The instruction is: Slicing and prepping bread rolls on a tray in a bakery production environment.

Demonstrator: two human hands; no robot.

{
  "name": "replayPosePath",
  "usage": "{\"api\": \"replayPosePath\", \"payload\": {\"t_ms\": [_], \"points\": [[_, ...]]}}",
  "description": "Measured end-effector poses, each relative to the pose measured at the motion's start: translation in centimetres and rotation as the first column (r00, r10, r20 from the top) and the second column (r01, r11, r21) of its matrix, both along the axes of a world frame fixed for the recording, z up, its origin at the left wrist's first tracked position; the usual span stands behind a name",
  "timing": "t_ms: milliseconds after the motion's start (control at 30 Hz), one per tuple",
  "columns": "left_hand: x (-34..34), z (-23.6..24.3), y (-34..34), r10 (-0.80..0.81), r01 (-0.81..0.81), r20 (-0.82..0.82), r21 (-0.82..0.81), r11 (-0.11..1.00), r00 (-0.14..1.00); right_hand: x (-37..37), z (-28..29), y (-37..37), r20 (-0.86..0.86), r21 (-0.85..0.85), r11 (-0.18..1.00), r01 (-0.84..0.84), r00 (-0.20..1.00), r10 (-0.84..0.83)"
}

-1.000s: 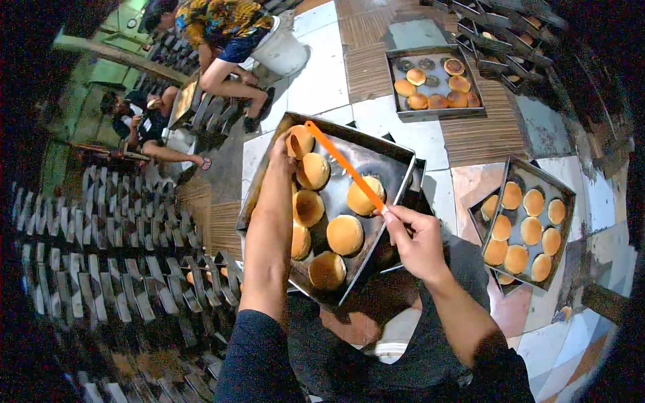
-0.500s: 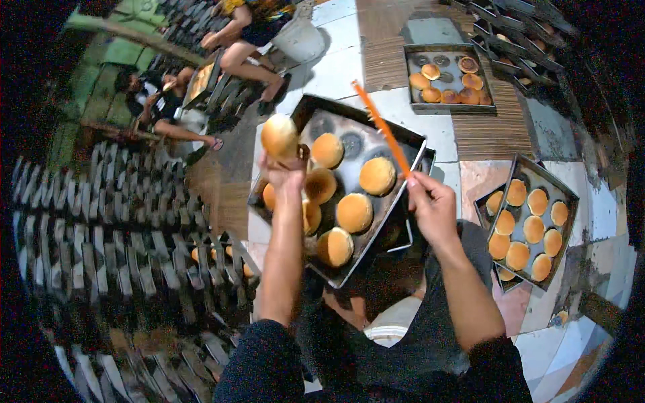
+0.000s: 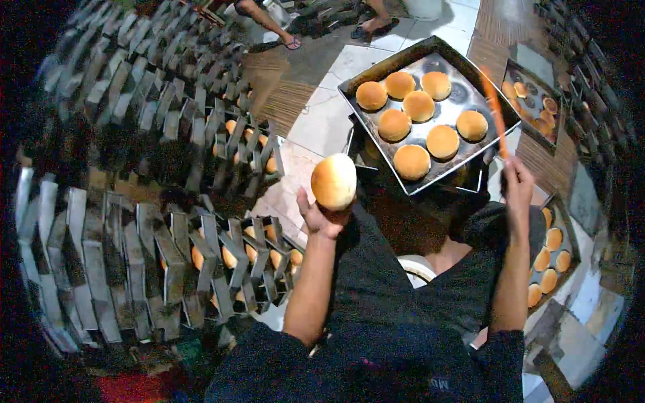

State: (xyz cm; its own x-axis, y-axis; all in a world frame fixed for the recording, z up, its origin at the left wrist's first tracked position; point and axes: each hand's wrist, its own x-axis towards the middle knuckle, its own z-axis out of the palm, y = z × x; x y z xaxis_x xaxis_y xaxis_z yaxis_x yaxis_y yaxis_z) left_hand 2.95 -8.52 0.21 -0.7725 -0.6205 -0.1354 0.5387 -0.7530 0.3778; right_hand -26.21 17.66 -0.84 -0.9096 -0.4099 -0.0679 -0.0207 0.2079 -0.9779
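Observation:
My left hand (image 3: 321, 218) holds a round golden bun (image 3: 334, 183) with a pale side, its thumb and palm cupped under it. The bun is off the near left side of a dark metal baking tray (image 3: 451, 176). Several browned buns (image 3: 418, 105) lie in that tray, and its far right part shows bare metal with dark round marks. At the tray's right corner my right hand (image 3: 517, 183) grips a long, thin orange stick (image 3: 495, 111), which points up and away along the tray's edge. Motion blurs the stick, so its exact kind cannot be told.
Stacked dark metal trays (image 3: 171, 248) fill the left side, some with buns inside. Another tray of buns (image 3: 535, 111) sits at the far right, and one more (image 3: 552, 258) is by my right leg. Another person's legs (image 3: 269, 23) show at the top.
My left hand has brought the bun from over the tray's left side to beside its near left edge. The view has turned left. My right hand still grips the orange stick.

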Motion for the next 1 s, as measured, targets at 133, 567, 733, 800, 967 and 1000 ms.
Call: {"api": "replayPosePath", "payload": {"t_ms": [133,567,733,800,967,1000], "points": [[2.5,0.1,2.4,0.058,-0.073,0.325,0.033,0.997,0.944,7.7,4.3,-0.4,-0.145,0.166,0.862,-0.479,0.853,0.502],[4.0,3.4,7.0,0.076,0.113,0.428,-0.399,0.91,0.9,10.4,20.4,0.7,-0.269,0.594,0.527,-0.608,0.467,0.842],[3.6,5.2,6.6,0.029,0.249,0.451,-0.544,0.802,0.892,10.9,22.0,1.0,-0.319,0.684,0.512,-0.52,0.418,0.851],[4.6,5.5,6.1,0.03,0.256,0.454,-0.555,0.791,0.89,10.5,21.6,-0.1,-0.277,0.692,0.458,-0.558,0.38,0.882],[4.8,5.7,6.0,-0.05,0.329,0.446,-0.576,0.749,0.894,9.0,22.7,-1.4,-0.264,0.709,0.325,-0.625,0.193,0.945],[4.9,6.3,5.9,-0.097,0.384,0.482,-0.544,0.746,0.871,8.7,22.8,-1.7,-0.255,0.739,0.279,-0.613,0.129,0.958]]}}
